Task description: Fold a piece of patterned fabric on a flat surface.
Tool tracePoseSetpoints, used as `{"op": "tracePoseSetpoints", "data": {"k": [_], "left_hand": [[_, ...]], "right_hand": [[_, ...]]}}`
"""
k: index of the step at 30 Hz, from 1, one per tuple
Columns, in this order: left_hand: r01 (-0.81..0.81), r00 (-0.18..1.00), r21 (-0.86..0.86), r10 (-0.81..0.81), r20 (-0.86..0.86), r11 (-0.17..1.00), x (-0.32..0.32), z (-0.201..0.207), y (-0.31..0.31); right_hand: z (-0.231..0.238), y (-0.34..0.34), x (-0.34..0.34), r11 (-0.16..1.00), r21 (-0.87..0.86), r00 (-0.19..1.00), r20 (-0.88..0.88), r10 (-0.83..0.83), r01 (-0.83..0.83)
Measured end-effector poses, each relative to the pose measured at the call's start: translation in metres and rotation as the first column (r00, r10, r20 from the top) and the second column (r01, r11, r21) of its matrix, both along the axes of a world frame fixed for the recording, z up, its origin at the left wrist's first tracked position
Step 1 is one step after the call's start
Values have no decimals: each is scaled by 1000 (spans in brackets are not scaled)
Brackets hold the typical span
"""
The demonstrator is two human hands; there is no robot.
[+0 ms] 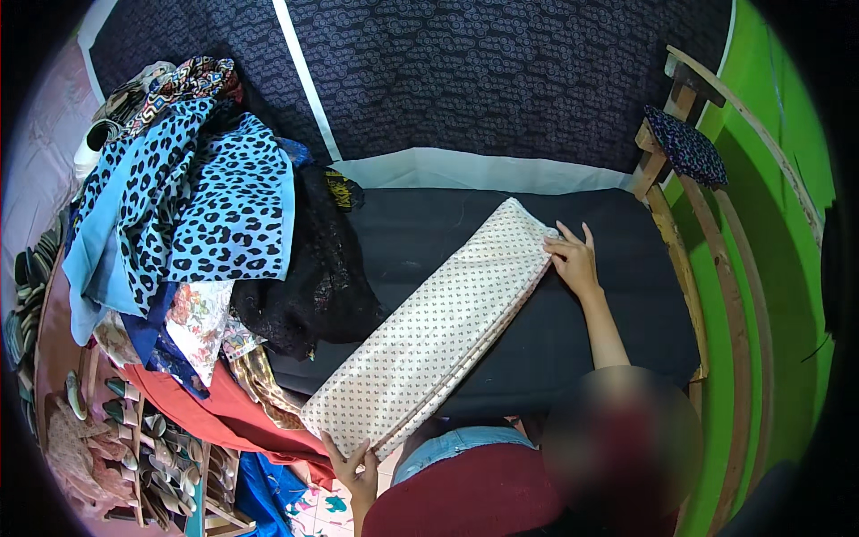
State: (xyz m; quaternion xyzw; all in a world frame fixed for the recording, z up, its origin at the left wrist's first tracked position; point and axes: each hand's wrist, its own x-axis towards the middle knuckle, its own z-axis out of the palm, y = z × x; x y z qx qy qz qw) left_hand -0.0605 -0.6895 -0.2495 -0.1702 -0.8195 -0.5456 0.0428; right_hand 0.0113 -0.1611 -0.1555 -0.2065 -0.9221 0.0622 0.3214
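Note:
A long folded cream cloth point(429, 327) with a small dark pattern lies slantwise over a black-covered bench point(617, 304). Its lower left end reaches past the bench's near edge. My left hand point(358, 474) pinches the cloth at that near end, thumb and fingers at the corner. At the far right end, my right hand point(574, 261) grips the edge between thumb and fingers, with some other fingers raised. The folded layers show along the cloth's right side.
Left of the cloth is a heap with a blue leopard-print cloth point(228, 206) and a black lacy cloth point(318, 277). A red cloth point(197, 412) hangs below, near racks of shoes point(165, 456). Wooden rails point(729, 295) and a dark patterned pouch-like item point(687, 148) are at right.

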Motion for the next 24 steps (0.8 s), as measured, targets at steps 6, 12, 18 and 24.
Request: {"op": "tracePoseSetpoints", "data": {"k": [6,12,18,24], "left_hand": [[153,952,-95,-172,-253,984,0,-10,-4],[131,983,52,-123,-135,990,0,2,6],[-389,716,577,-158,680,718,-5,14,17],[-106,653,512,-328,682,852,-12,17,8]], "right_hand": [[-27,4,10,1000,-16,1000,14,-16,16],[-28,2,6,982,-189,969,242,49,-3],[-1,-18,5,968,-239,932,361,14,78],[19,-48,-15,983,-168,929,371,-3,70]]}}
